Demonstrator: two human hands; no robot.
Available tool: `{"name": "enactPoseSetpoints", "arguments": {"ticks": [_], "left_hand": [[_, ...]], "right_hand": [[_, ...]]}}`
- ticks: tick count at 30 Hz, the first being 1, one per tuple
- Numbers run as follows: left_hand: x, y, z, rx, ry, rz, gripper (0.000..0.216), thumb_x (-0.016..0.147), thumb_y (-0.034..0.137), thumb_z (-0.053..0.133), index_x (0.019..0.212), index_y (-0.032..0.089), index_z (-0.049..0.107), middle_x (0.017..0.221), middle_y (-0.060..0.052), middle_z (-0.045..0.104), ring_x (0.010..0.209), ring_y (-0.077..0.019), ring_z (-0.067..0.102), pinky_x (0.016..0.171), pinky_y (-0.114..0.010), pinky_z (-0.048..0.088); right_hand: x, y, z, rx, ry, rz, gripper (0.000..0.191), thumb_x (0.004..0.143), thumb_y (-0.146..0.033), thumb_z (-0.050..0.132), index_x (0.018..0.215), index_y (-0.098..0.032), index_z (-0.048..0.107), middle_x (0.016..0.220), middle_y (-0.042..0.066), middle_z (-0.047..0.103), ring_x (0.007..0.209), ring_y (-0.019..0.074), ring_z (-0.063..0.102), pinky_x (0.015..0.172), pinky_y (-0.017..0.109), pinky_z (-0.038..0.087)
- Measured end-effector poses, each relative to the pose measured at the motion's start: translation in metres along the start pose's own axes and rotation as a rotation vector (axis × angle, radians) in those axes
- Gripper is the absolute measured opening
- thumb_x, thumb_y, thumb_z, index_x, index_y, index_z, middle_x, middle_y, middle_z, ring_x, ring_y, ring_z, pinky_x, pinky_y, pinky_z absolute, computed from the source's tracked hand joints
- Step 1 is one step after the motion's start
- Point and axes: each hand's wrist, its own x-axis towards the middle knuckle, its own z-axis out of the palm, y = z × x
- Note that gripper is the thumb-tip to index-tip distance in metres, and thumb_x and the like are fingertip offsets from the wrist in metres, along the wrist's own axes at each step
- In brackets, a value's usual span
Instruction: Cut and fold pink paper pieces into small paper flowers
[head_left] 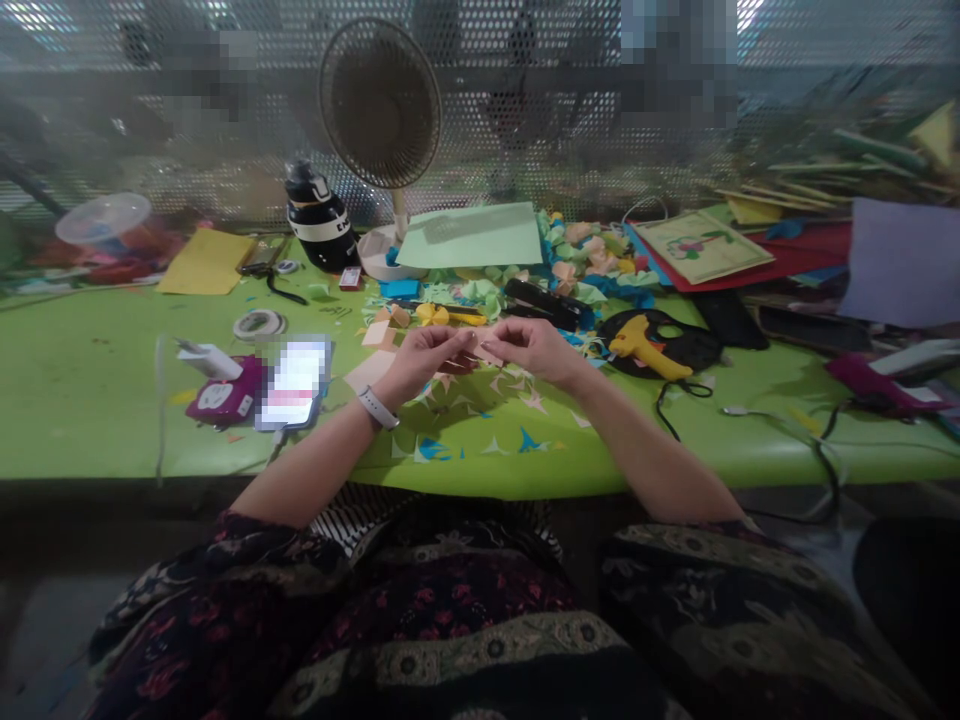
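Over the middle of the green table my left hand [429,358] and my right hand [534,348] pinch a small piece of peach paper [484,343] between them, fingertips close together. Part of the paper is hidden by the fingers. Below the hands lie scattered paper scraps [529,400] in peach, white and blue. A pale peach sheet [366,372] lies beside my left wrist. Just behind the hands are yellow-handled scissors [461,317] and a black stapler-like tool [547,303]. A yellow glue gun [646,350] rests on a black disc to the right of my right hand.
A small fan [380,105], a black bottle [322,222] and a pile of folded paper pieces [581,255] stand at the back. On the left are a lit phone [294,382], a tape roll [259,325] and a purple holder [221,395]. Cables [780,415] trail over the right front edge.
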Motion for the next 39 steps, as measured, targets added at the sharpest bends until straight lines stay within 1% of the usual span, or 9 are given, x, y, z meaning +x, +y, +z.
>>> {"name": "enactPoseSetpoints", "arguments": {"ticks": [7,12,16,20,24,29,34,37,39], "left_hand": [[-0.001,0.001,0.001,0.003,0.016,-0.015,0.051,0.064,0.059,0.086,0.08,0.013,0.068,0.072,-0.004,0.072,0.065,-0.0144,0.072,0.068,-0.028,0.061],[-0.001,-0.001,0.001,-0.013,0.008,-0.016,0.046,0.068,0.055,0.085,0.081,0.014,0.07,0.075,-0.005,0.074,0.066,-0.0145,0.072,0.071,-0.029,0.061],[-0.002,0.001,0.002,-0.025,-0.003,-0.014,0.039,0.072,0.051,0.083,0.08,0.015,0.071,0.077,-0.006,0.075,0.067,-0.0139,0.072,0.07,-0.027,0.061],[-0.002,0.001,0.002,0.003,-0.012,-0.009,0.034,0.078,0.048,0.08,0.084,0.015,0.073,0.08,-0.006,0.076,0.067,-0.0125,0.072,0.071,-0.026,0.06],[-0.001,-0.003,0.0,-0.003,-0.019,0.011,0.04,0.077,0.051,0.08,0.089,0.013,0.074,0.081,-0.007,0.076,0.069,-0.0133,0.072,0.072,-0.027,0.061],[0.001,-0.007,-0.001,-0.033,-0.041,0.019,0.048,0.07,0.057,0.083,0.086,0.013,0.074,0.08,-0.007,0.076,0.067,-0.013,0.072,0.072,-0.027,0.06],[0.004,-0.009,-0.005,0.041,-0.067,0.047,0.046,0.076,0.055,0.079,0.09,0.011,0.073,0.088,-0.01,0.077,0.074,-0.0137,0.073,0.074,-0.028,0.06],[0.007,-0.011,-0.007,0.062,-0.078,0.074,0.048,0.073,0.054,0.081,0.087,0.01,0.073,0.083,-0.008,0.075,0.07,-0.0118,0.071,0.074,-0.028,0.059],[0.009,-0.012,-0.007,0.037,-0.09,0.073,0.05,0.07,0.056,0.083,0.087,0.009,0.073,0.08,-0.006,0.074,0.068,-0.011,0.07,0.073,-0.027,0.059]], "right_hand": [[0.001,0.006,0.001,0.029,0.02,0.002,0.039,0.074,-0.055,0.076,0.075,-0.018,0.062,0.066,-0.001,0.057,0.06,0.0114,0.047,0.056,0.027,0.037],[0.001,0.008,0.002,0.05,0.042,0.014,0.039,0.073,-0.055,0.077,0.077,-0.019,0.064,0.069,-0.001,0.058,0.063,0.0126,0.049,0.06,0.029,0.04],[0.002,0.01,0.002,0.067,0.053,0.01,0.039,0.073,-0.055,0.078,0.076,-0.019,0.063,0.068,-0.001,0.057,0.061,0.0115,0.048,0.059,0.029,0.04],[0.002,0.013,0.002,0.051,0.059,0.018,0.04,0.074,-0.056,0.078,0.078,-0.018,0.065,0.07,-0.001,0.06,0.062,0.0115,0.049,0.058,0.029,0.04],[0.002,0.014,0.002,0.058,0.063,0.015,0.04,0.074,-0.056,0.079,0.078,-0.017,0.066,0.072,0.0,0.062,0.062,0.0117,0.051,0.059,0.029,0.041],[0.002,0.013,0.003,0.076,0.057,0.027,0.042,0.074,-0.057,0.078,0.077,-0.017,0.065,0.069,0.0,0.061,0.061,0.0115,0.05,0.058,0.028,0.04],[0.001,0.006,0.001,0.079,0.029,0.059,0.044,0.069,-0.059,0.081,0.073,-0.017,0.066,0.067,0.0,0.061,0.06,0.012,0.05,0.059,0.029,0.04],[0.001,0.004,-0.001,0.073,0.014,0.077,0.047,0.066,-0.061,0.082,0.073,-0.017,0.067,0.066,0.0,0.061,0.06,0.0123,0.05,0.058,0.029,0.039],[0.001,0.004,-0.001,0.072,0.017,0.085,0.048,0.067,-0.062,0.081,0.074,-0.017,0.068,0.066,0.0,0.061,0.059,0.0123,0.051,0.058,0.029,0.039]]}}
